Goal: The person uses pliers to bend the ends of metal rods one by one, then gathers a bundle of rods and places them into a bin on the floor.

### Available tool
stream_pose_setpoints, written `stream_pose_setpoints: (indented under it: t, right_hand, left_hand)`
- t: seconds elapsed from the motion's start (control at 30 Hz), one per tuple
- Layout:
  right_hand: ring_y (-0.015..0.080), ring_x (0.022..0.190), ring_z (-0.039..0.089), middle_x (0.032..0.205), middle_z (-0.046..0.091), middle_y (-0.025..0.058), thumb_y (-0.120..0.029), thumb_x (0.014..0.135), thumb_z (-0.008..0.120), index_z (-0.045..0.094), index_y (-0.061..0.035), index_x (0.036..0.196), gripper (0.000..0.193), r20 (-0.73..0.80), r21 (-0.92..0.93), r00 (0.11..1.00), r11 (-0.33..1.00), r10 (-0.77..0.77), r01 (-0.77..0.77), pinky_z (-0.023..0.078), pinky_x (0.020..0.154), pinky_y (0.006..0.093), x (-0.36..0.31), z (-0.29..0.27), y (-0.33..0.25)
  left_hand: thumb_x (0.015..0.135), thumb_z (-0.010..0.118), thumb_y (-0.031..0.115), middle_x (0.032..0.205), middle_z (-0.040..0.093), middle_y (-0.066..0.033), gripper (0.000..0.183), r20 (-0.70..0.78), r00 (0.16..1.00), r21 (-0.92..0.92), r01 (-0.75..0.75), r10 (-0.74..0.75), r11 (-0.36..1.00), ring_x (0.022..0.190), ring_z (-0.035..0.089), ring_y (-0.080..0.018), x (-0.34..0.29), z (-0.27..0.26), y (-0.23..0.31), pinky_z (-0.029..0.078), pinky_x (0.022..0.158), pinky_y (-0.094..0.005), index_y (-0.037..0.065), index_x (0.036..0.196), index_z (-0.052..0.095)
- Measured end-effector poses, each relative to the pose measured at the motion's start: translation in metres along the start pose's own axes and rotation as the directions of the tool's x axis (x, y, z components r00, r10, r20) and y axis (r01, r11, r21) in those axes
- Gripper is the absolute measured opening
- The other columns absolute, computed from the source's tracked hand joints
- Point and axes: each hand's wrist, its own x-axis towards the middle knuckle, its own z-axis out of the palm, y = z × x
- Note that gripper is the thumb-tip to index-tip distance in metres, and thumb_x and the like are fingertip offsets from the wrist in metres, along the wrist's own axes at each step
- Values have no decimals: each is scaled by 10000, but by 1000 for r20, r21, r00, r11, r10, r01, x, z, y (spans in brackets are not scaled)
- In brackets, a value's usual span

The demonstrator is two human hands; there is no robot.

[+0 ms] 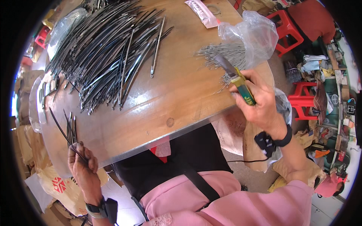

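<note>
My left hand (82, 160), at the table's near left edge, is closed around a thin black cable-like strip (56, 119). Its free end points up and away over the tabletop. Beside these fingers lies a small bunch of similar dark strips (71, 128). My right hand (260, 100) grips a utility knife (241, 86) with a green and yellow handle, raised over the right side of the table. The wide grey blade points up and left, above thin grey wires (235, 52). A big heap of long black strips (102, 49) with shiny ends covers the far left of the table.
The wooden table (181, 94) has a metal-trimmed near edge. A clear plastic bag (258, 34) partly covers the grey wires. At the back lie a pink-white tube (202, 13) and a tape roll (213, 9). Red stools (284, 32) and a cluttered shelf stand on the right.
</note>
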Motion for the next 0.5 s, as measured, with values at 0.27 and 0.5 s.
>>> stream_pose_setpoints:
  t: [0.27, 0.5]
  right_hand:
    - [304, 916, 599, 1041, 590, 143, -26, 642, 652, 612, -1, 828, 192, 258, -330, 897, 840, -360, 432, 532, 766, 382, 23, 6, 32]
    - [263, 869, 576, 991, 580, 127, -105, 673, 627, 587, -17, 761, 131, 247, -308, 879, 827, -408, 471, 517, 735, 356, 25, 10, 12]
  left_hand:
    - [830, 665, 23, 1050, 632, -85, 379, 175, 912, 772, -361, 372, 523, 922, 581, -126, -7, 64, 24, 473, 753, -255, -26, 1198, 591]
    - [841, 671, 77, 799, 629, -116, 245, 472, 872, 659, -445, 127, 607, 655, 589, -182, 35, 185, 28, 483, 647, -304, -31, 1058, 637]
